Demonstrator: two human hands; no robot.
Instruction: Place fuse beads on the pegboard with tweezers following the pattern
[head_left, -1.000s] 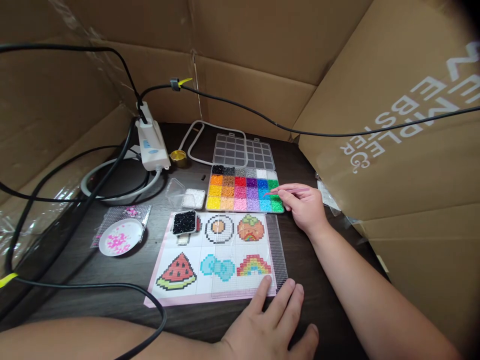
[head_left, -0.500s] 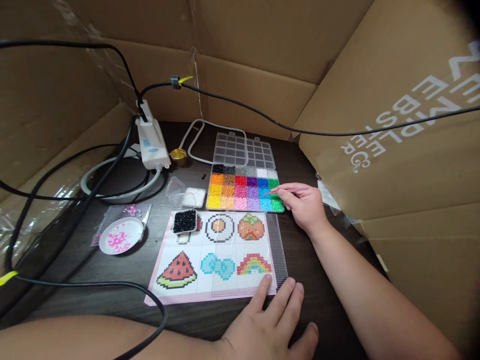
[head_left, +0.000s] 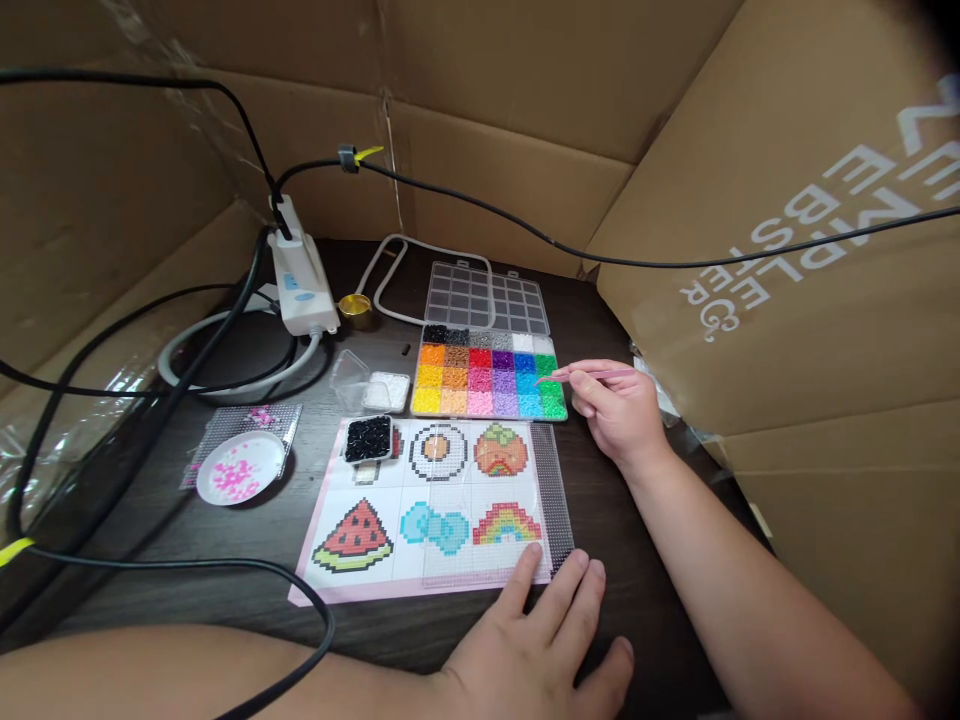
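Observation:
My right hand (head_left: 619,410) pinches thin pink tweezers (head_left: 581,375), their tip over the green end of a tray of sorted coloured beads (head_left: 487,382). My left hand (head_left: 536,645) lies flat and open on the dark table, fingertips pressing the near corner of a clear pegboard (head_left: 487,520). The pegboard lies on a pattern sheet (head_left: 360,535) with pixel pictures of a watermelon, an egg, a rainbow and others. A small dish of black beads (head_left: 368,439) sits on the sheet's far left corner.
A white plate of pink beads (head_left: 240,468) rests on a second pegboard at left. The tray's clear lid (head_left: 484,298) lies open behind it. A small box of white beads (head_left: 386,392), a white power adapter (head_left: 300,280), black cables and cardboard walls surround the table.
My right hand has lifted slightly and shifted right, moving the tweezer tip from the blue-green cells toward the tray's green edge. My left hand stays in place.

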